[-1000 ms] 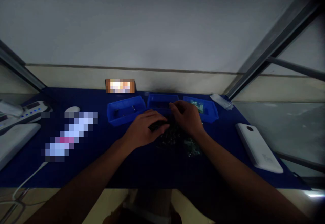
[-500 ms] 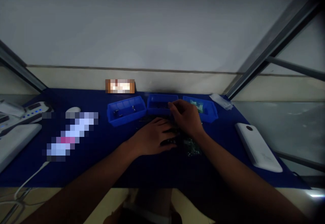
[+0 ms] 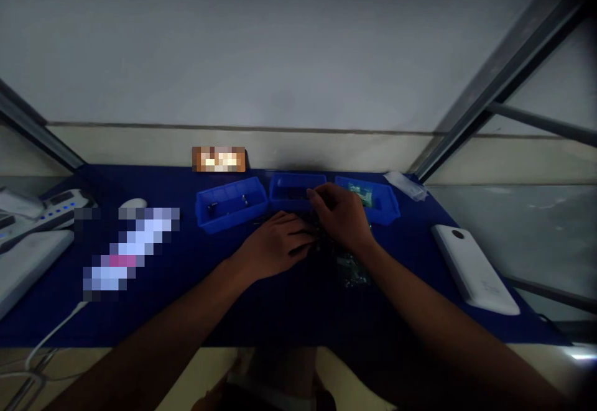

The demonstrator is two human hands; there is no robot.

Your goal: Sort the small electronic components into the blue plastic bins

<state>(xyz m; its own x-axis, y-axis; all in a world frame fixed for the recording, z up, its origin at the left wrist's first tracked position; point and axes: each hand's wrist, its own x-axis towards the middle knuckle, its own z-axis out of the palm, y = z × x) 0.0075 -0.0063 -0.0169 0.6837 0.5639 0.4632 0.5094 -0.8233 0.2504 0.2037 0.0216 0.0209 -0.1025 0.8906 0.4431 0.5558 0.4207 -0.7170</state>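
Note:
My left hand lies palm down over the dark blue table, fingers stretched to the right and slightly apart. Close beside it, my right hand is closed in a pinch in front of the middle blue bin. Whatever sits between those fingertips is too small and dark to make out. Small dark pieces lie around and under the fingers, mostly hidden. A crinkled clear plastic bag rests below my right wrist. Behind that hand, the right blue bin holds a shiny green packet.
The left blue bin holds a few small metal pieces. A white power bank lies at the right and a clear plastic packet at the back right. On the left are a blurred-out lit device, a white mouse and a power strip.
My left hand has shifted slightly left, and its fingers have drawn closer together. My right hand keeps its pinch in nearly the same place.

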